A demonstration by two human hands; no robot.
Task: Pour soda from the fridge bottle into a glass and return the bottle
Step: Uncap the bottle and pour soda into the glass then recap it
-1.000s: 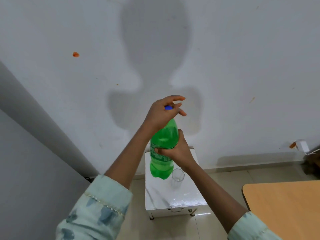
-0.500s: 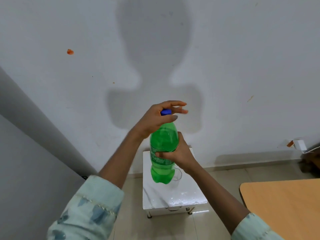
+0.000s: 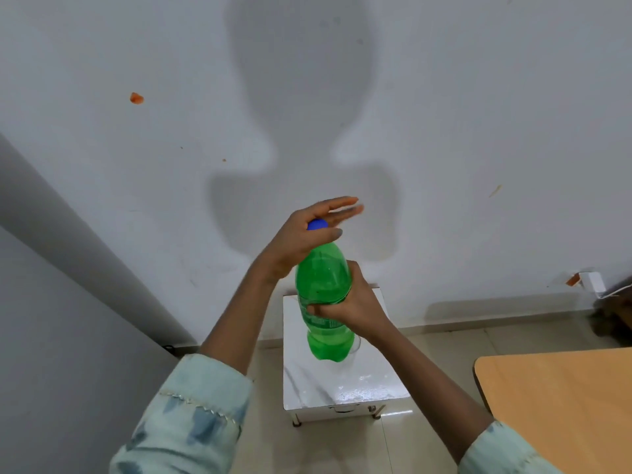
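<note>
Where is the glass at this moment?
In the head view, the glass sits on the white table near centre, mostly hidden behind the base of the bottle; only its right edge shows.

Green bottle [image 3: 323, 278] in the right hand [image 3: 352, 302]: translucent plastic, glossy and smooth, printed label band under the fingers; blue cap [image 3: 316, 224] pinched by the left hand [image 3: 304, 234] is opaque smooth plastic. Below the right hand, small white table [image 3: 342, 384] has a polished marble-look top throwing bright glare, and the floor tiles [image 3: 342, 446] under it are beige and shiny. Right of the right forearm, tabletop [image 3: 564, 405] of matt wood-look board; sleeves [image 3: 191, 415] soft pale printed cloth with stitched trim; wall [image 3: 478, 97] beyond both hands matt paint, faintly scuffed.
</note>
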